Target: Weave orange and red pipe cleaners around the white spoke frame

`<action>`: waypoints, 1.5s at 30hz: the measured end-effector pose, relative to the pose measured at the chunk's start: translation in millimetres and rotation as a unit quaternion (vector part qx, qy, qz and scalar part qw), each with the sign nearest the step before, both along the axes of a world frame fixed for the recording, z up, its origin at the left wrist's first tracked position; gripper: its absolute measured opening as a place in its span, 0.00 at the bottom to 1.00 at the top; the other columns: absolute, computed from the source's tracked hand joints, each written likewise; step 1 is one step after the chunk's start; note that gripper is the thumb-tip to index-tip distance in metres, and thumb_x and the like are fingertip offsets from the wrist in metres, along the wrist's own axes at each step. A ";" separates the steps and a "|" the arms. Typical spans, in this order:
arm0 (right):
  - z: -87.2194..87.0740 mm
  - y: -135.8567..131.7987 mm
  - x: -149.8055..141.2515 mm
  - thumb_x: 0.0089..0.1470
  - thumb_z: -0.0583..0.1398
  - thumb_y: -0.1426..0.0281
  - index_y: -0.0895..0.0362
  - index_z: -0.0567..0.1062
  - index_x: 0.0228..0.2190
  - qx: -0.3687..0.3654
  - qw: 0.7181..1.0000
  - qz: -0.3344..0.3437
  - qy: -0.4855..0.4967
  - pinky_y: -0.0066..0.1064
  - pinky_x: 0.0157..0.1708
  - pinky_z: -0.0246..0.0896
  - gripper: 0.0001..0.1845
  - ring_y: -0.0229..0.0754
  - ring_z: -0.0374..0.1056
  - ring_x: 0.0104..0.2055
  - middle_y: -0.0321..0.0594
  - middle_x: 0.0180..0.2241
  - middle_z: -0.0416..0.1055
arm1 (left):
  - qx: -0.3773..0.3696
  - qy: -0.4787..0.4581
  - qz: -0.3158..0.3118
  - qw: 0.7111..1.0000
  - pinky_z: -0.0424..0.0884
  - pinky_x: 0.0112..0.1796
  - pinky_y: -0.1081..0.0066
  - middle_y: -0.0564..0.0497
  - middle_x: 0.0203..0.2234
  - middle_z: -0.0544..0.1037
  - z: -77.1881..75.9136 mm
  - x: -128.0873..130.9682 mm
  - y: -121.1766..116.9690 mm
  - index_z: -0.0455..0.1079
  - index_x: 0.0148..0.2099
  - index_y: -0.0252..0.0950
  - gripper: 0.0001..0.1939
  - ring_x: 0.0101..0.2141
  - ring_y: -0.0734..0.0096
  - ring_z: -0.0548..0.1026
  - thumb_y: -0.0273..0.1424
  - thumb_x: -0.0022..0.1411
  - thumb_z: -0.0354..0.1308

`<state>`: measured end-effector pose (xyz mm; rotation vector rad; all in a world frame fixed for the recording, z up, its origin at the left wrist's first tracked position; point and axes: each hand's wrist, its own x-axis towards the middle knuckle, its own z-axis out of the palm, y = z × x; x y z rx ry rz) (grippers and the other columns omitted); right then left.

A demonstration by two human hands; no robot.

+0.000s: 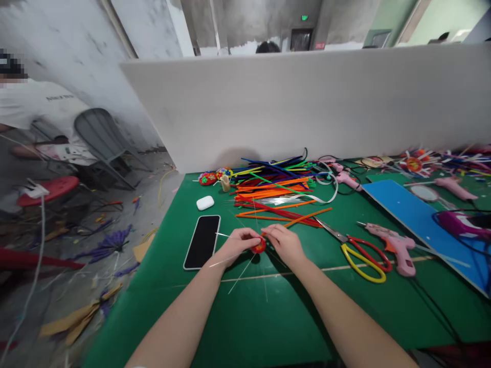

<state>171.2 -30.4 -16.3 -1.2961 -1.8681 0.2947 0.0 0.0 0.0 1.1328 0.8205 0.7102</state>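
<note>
Between my two hands is a small red coil (259,246), round and seemingly wound of pipe cleaner, with thin pale wires (242,273) spreading out from it like spokes. My left hand (238,246) pinches the coil's left side. At its right edge, the fingertips of my right hand (284,243) are closed on a short bit of orange-red pipe cleaner (264,234). Just beyond the hands lie loose pipe cleaners (272,190) in orange, red, green, yellow and dark blue. Left of my left hand rests a phone (202,242) with a dark screen.
Scissors (347,239) and a pink glue gun (391,244) lie at the right, near a blue board (429,225). A white earbud case (205,203) and finished-looking flower pieces (208,178) sit at the left. A white partition (299,107) stands behind. A person (49,112) sits far left.
</note>
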 end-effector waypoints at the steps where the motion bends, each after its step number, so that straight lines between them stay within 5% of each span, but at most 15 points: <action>1: 0.4 -0.5 1.1 0.56 0.53 0.72 0.53 0.76 0.36 -0.007 1.000 -0.013 0.004 0.27 0.38 0.66 0.12 0.37 0.70 0.37 0.38 0.35 0.74 | 0.001 -0.001 0.000 1.000 0.65 0.28 0.74 0.49 0.22 0.76 0.5 0.0 -0.3 0.72 0.30 0.30 0.10 0.23 0.77 0.71 0.31 0.45 0.65; 11: 4.2 -1.8 3.8 0.55 0.54 0.71 0.53 0.76 0.39 -0.071 0.997 -0.039 0.013 0.28 0.38 0.65 0.12 0.38 0.70 0.37 0.38 0.37 0.74 | 0.020 0.044 -0.027 0.998 0.67 0.32 0.72 0.49 0.24 0.76 4.8 1.9 -3.6 0.73 0.33 0.30 0.11 0.26 0.75 0.72 0.31 0.47 0.64; 22: 2.1 -3.5 0.8 0.53 0.54 0.75 0.50 0.77 0.39 -0.074 0.997 0.004 -0.012 0.26 0.36 0.63 0.16 0.37 0.68 0.34 0.38 0.34 0.72 | 0.018 0.058 -0.024 0.998 0.67 0.31 0.73 0.49 0.23 0.76 3.7 1.7 -2.9 0.73 0.32 0.29 0.09 0.25 0.75 0.72 0.30 0.47 0.64; 34: 11.3 -8.2 -1.3 0.53 0.53 0.74 0.53 0.73 0.40 -0.087 0.990 0.071 0.085 0.28 0.37 0.63 0.14 0.37 0.67 0.37 0.40 0.36 0.69 | -0.033 0.040 0.008 0.999 0.69 0.29 0.75 0.51 0.25 0.76 0.5 -1.7 -0.6 0.70 0.35 0.30 0.14 0.27 0.76 0.73 0.31 0.45 0.65; 45: 6.8 -5.3 -1.2 0.53 0.54 0.66 0.53 0.70 0.32 -0.225 0.955 0.029 0.189 0.24 0.20 0.61 0.07 0.31 0.64 0.17 0.32 0.26 0.70 | -0.051 -0.010 -0.027 0.998 0.67 0.30 0.77 0.49 0.28 0.76 0.4 -3.2 -0.3 0.65 0.36 0.30 0.13 0.27 0.78 0.73 0.28 0.48 0.63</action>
